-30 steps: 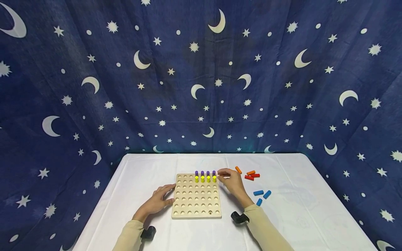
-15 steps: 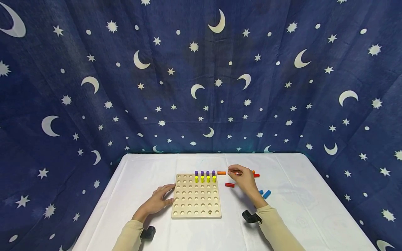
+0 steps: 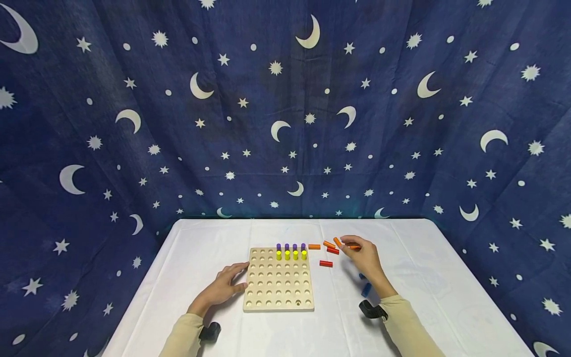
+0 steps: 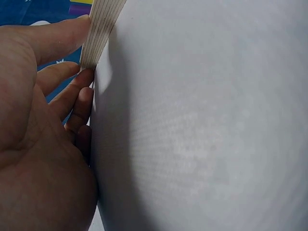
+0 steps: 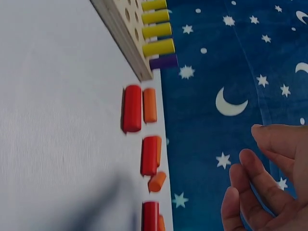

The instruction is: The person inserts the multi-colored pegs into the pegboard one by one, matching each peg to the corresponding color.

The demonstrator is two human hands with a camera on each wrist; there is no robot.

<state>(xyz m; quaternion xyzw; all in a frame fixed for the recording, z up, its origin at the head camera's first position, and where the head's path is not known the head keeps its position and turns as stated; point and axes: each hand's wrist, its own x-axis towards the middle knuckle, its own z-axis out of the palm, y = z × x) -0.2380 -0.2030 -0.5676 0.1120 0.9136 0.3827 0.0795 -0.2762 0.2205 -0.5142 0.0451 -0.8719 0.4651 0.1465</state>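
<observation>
My left hand rests against the left edge of the wooden peg board; its thumb and fingertips touch the side. Standing upright at the board's far right are a row of yellow pegs and a row of purple pegs behind. My right hand is above the loose pegs, right of the board, its fingers loosely bent and holding nothing in the right wrist view. Nearest to it lie an orange peg and a red peg. Another orange peg is partly hidden by the hand.
Closer to the board lie an orange peg and a red peg. Blue pegs are partly covered by the right forearm. A white cloth covers the table, and a blue star-patterned curtain hangs behind it.
My right hand has moved right, away from the board's corner, and orange and red pegs now show beside the board. The left hand has stayed still.
</observation>
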